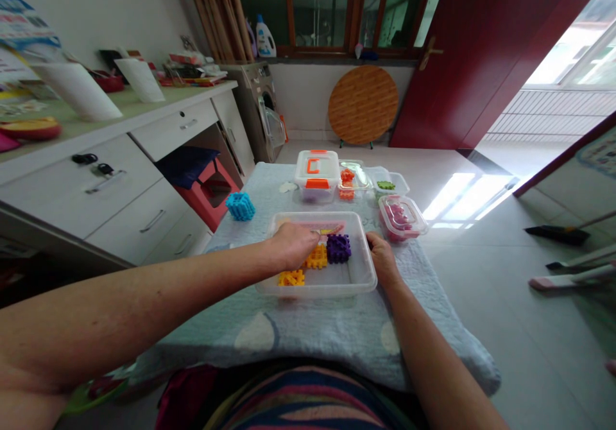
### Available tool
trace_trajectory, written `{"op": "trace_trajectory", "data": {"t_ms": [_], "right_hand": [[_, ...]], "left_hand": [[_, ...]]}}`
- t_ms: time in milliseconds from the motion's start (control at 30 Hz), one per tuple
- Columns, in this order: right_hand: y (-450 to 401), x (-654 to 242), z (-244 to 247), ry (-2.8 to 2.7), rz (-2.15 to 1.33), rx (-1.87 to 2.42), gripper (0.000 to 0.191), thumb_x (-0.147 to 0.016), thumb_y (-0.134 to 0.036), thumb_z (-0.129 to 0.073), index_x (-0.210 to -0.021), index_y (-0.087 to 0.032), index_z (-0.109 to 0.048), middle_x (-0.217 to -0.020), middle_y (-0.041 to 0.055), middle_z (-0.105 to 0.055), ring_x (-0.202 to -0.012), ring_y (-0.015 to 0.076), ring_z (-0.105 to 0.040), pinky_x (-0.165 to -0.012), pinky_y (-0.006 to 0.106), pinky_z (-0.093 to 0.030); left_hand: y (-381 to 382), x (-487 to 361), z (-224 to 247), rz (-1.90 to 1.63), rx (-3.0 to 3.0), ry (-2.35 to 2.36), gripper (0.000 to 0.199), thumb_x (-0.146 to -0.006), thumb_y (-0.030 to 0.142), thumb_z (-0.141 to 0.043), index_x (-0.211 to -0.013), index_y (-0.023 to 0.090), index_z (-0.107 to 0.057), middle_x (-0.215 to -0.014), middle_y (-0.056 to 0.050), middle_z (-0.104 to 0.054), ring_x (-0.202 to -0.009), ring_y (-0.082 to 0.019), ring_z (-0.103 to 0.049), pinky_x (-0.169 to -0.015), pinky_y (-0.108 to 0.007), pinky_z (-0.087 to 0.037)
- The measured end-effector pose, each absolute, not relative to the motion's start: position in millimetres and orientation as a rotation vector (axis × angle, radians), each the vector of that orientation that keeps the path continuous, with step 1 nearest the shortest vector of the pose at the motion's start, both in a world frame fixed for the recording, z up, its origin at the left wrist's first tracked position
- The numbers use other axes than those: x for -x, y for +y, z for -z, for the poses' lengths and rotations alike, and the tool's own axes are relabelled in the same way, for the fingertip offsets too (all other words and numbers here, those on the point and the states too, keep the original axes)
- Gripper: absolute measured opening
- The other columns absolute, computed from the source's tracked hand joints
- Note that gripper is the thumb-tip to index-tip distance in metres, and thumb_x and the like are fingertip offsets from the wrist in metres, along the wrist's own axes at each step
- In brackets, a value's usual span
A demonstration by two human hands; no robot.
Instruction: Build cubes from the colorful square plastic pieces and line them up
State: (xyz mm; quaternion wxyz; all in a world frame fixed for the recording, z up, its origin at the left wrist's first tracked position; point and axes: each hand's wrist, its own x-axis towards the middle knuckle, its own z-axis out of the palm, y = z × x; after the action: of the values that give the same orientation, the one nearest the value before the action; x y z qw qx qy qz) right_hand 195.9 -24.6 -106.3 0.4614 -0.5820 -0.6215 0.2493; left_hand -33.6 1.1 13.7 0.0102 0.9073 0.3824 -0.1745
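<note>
My left hand (296, 244) reaches into a clear plastic bin (315, 291), its fingers bent round something I cannot make out. Below and beside it in the bin lie yellow interlocking blocks (316, 258) and more yellow pieces (291, 278). A purple block cube (339, 249) sits to their right. Near the bin's back wall is a pinkish flat item (334, 228) with a yellow mark. My right hand (381, 255) is at the bin's right rim, fingers curled, partly hidden by the wall.
A blue block cube (240, 206) stands on the cloth-covered table (269, 189) at left. Behind the bin are a lidded box with orange latches (317, 176), a container of orange blocks (347, 189), a green one (386, 186) and a pink one (402, 218). A red stool (206, 192) stands at left.
</note>
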Motion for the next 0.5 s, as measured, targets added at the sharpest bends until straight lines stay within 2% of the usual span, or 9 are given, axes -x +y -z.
{"op": "trace_trajectory", "data": {"t_ms": [133, 267, 333, 500], "right_hand": [[-25.2, -196.0, 105.2, -1.542, -0.607, 1.433, 0.021, -0.076, -0.024, -0.048, -0.076, -0.018, -0.068, -0.076, 0.0043, -0.064, -0.074, 0.0194, -0.059, -0.071, 0.029, -0.046], [-24.9, -196.3, 107.7, -1.540, -0.605, 1.424, 0.021, -0.077, -0.024, -0.048, -0.076, -0.018, -0.068, -0.077, 0.0039, -0.064, -0.074, 0.0193, -0.059, -0.070, 0.029, -0.046], [-24.3, -196.3, 109.6, -1.534, -0.605, 1.420, 0.021, -0.077, -0.024, -0.047, -0.076, -0.018, -0.067, -0.077, 0.0039, -0.064, -0.074, 0.0193, -0.059, -0.069, 0.029, -0.046], [-23.9, -196.0, 109.8, -1.537, -0.601, 1.409, 0.020, -0.076, -0.024, -0.048, -0.075, -0.018, -0.067, -0.076, 0.0038, -0.063, -0.073, 0.0188, -0.058, -0.069, 0.029, -0.046]], "left_hand": [[-1.4, 33.2, -10.6, 0.575, -2.885, 1.167, 0.046, -0.079, 0.014, -0.064, -0.124, 0.021, -0.062, -0.090, -0.011, -0.076, -0.087, -0.023, -0.071, -0.075, -0.029, -0.051], [-2.5, 32.7, -9.9, 0.593, -2.922, 1.176, 0.024, -0.082, 0.012, -0.060, -0.104, 0.016, -0.070, -0.088, -0.012, -0.075, -0.086, -0.023, -0.070, -0.073, -0.028, -0.049], [-2.0, 34.6, -8.6, 0.632, -2.957, 1.142, 0.021, -0.083, 0.012, -0.057, -0.099, 0.015, -0.070, -0.089, -0.013, -0.075, -0.088, -0.023, -0.070, -0.075, -0.029, -0.049], [0.2, 41.8, -4.6, 0.519, -3.011, 1.124, 0.030, -0.085, 0.013, -0.056, -0.112, 0.017, -0.066, -0.091, -0.012, -0.075, -0.088, -0.022, -0.070, -0.078, -0.029, -0.049]]}}
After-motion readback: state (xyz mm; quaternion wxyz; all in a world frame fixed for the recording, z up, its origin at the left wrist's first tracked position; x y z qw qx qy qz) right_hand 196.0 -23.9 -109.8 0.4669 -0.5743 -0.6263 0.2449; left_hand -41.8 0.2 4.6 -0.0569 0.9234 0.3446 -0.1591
